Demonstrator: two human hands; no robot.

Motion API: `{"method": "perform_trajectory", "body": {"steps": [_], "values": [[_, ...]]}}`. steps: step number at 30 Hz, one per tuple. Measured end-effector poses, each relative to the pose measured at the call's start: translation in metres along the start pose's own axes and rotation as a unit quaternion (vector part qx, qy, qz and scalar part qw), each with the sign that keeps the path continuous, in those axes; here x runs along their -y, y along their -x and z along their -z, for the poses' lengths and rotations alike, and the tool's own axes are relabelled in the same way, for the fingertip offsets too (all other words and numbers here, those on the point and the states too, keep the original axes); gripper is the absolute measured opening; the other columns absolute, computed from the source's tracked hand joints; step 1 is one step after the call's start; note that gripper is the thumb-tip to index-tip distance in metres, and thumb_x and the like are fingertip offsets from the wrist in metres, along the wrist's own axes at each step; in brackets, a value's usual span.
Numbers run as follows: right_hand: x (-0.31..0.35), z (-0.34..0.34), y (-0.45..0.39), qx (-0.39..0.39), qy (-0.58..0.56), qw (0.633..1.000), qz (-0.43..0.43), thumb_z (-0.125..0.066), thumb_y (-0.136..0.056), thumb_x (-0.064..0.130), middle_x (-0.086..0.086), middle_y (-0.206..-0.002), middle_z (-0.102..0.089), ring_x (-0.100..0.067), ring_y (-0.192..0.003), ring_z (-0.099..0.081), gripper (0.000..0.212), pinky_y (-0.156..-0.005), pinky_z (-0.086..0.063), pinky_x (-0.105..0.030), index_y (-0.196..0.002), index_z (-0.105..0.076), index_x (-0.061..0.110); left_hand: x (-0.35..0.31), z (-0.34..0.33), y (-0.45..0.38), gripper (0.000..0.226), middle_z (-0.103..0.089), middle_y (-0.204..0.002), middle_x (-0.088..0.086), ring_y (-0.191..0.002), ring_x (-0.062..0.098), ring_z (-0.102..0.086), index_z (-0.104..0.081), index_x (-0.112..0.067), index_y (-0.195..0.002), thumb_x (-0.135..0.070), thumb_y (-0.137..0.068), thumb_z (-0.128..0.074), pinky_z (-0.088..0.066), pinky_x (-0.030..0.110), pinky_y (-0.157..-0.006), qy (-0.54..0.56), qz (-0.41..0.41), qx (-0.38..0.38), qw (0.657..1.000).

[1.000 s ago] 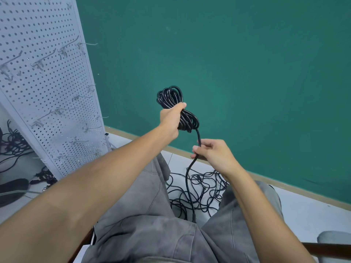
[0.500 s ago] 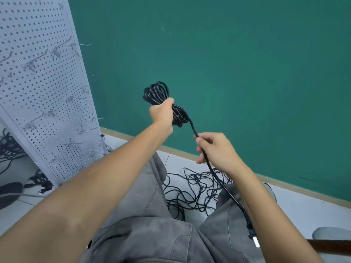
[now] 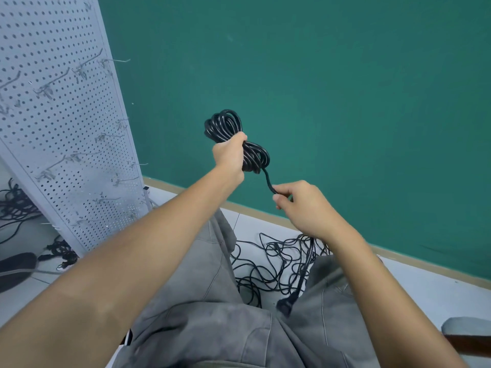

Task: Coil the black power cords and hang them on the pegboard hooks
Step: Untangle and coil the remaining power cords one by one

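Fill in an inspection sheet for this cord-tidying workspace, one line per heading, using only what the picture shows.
Surface: pale floor, partly bare.
Job's things: coiled cord held up; white pegboard at left, the hooks in view empty.
Clutter: dark object at lower left.
Grippers: left hand grips the coil's middle; right hand pinches the free tail below it.
Cables: tangled cords on the floor between the knees; more cords behind the pegboard.
Surroundings: green wall.

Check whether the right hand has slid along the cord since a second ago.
Yes. The right hand now pinches the cord close under the coil, and the plug, earlier out of sight, hangs between the knees.
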State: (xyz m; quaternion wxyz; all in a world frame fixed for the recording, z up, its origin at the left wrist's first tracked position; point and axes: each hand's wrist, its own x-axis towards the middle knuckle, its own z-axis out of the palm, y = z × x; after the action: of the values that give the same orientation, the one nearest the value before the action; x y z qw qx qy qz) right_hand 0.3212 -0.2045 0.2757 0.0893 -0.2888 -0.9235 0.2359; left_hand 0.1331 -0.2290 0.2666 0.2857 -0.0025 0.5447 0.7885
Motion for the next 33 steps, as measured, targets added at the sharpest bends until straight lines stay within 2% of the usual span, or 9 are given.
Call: {"method": "perform_trajectory", "body": {"steps": [3,7,10,13,18,21,27,30,33], "values": [[0.005,0.013,-0.002,0.009,0.042,0.999,0.032,-0.049,-0.102,0.007,-0.008,-0.101,-0.075,-0.034,-0.103,-0.065,0.023,-0.093,-0.051,-0.043,-0.115,-0.066,-0.002,0.015,0.0,0.003,0.037,-0.035,-0.05,-0.011,-0.046,0.011,-0.03,-0.038,-0.021,-0.061,-0.007,-0.084,-0.064,-0.028,0.023,-0.048,-0.097,-0.094,0.032,0.99],[0.009,0.04,-0.01,-0.043,0.044,0.996,0.06,-0.054,-0.103,0.008,0.006,-0.1,-0.077,-0.016,-0.106,-0.064,0.025,-0.088,-0.044,-0.023,-0.119,-0.072,0.013,0.03,0.006,0.004,0.037,-0.04,-0.054,-0.01,-0.056,0.014,-0.036,-0.043,-0.021,-0.061,-0.004,-0.083,-0.067,-0.032,0.025,-0.051,-0.205,-0.187,0.123,0.953],[0.008,0.057,-0.014,-0.036,0.033,0.996,0.073,-0.056,-0.102,0.01,0.012,-0.096,-0.077,-0.014,-0.103,-0.066,0.023,-0.086,-0.045,-0.019,-0.116,-0.073,0.017,0.04,0.009,0.007,0.03,-0.047,-0.062,-0.003,-0.061,0.016,-0.043,-0.051,-0.019,-0.066,-0.007,-0.085,-0.071,-0.039,0.025,-0.058,-0.197,-0.162,0.16,0.954],[0.006,0.06,-0.017,-0.044,0.026,0.996,0.075,-0.055,-0.102,0.009,0.016,-0.091,-0.076,-0.024,-0.096,-0.068,0.022,-0.089,-0.052,-0.036,-0.109,-0.073,0.022,0.044,0.011,0.011,0.018,-0.056,-0.066,-0.002,-0.059,0.012,-0.051,-0.062,-0.014,-0.075,-0.012,-0.088,-0.074,-0.044,0.022,-0.059,-0.2,-0.125,0.2,0.951],[-0.01,0.064,-0.021,-0.112,0.09,0.988,0.062,-0.048,-0.104,0.008,0.014,-0.091,-0.072,-0.017,-0.103,-0.063,0.027,-0.09,-0.052,-0.04,-0.112,-0.069,0.023,0.043,0.02,0.014,0.02,-0.061,-0.069,0.003,-0.055,0.015,-0.058,-0.065,-0.014,-0.073,-0.016,-0.091,-0.074,-0.045,0.023,-0.053,-0.195,-0.01,0.28,0.94],[-0.018,0.072,-0.02,-0.131,0.152,0.978,0.056,-0.048,-0.099,0.001,0.012,-0.096,-0.071,-0.019,-0.105,-0.06,0.034,-0.088,-0.053,-0.042,-0.114,-0.067,0.024,0.04,0.023,0.008,0.018,-0.065,-0.072,0.004,-0.063,0.018,-0.062,-0.068,-0.014,-0.072,-0.016,-0.088,-0.075,-0.048,0.029,-0.068,-0.207,0.014,0.268,0.941],[-0.033,0.08,-0.02,-0.143,0.173,0.974,0.044,-0.048,-0.092,-0.008,0.007,-0.097,-0.068,-0.023,-0.099,-0.061,0.04,-0.082,-0.051,-0.038,-0.114,-0.066,0.021,0.029,0.035,-0.007,0.007,-0.07,-0.078,0.008,-0.083,0.028,-0.069,-0.071,-0.011,-0.081,-0.014,-0.083,-0.077,-0.054,0.049,-0.1,-0.212,0.011,0.187,0.959],[-0.026,0.077,-0.022,-0.157,0.104,0.98,0.069,-0.047,-0.097,-0.006,0.003,-0.097,-0.069,-0.021,-0.1,-0.061,0.036,-0.086,-0.049,-0.034,-0.111,-0.069,0.019,0.029,0.037,-0.006,0.012,-0.072,-0.081,0.008,-0.086,0.028,-0.069,-0.071,-0.012,-0.08,-0.02,-0.087,-0.078,-0.053,0.049,-0.102,-0.244,0.001,0.212,0.946],[-0.016,0.089,-0.031,-0.125,0.022,0.991,0.045,-0.05,-0.103,0.005,0.005,-0.093,-0.069,-0.016,-0.09,-0.059,0.028,-0.07,-0.043,-0.019,-0.109,-0.07,0.024,0.031,0.034,0.005,0.02,-0.072,-0.077,0.001,-0.084,0.022,-0.069,-0.07,-0.012,-0.088,-0.03,-0.091,-0.078,-0.057,0.038,-0.088,-0.256,0.009,0.271,0.928]]}}
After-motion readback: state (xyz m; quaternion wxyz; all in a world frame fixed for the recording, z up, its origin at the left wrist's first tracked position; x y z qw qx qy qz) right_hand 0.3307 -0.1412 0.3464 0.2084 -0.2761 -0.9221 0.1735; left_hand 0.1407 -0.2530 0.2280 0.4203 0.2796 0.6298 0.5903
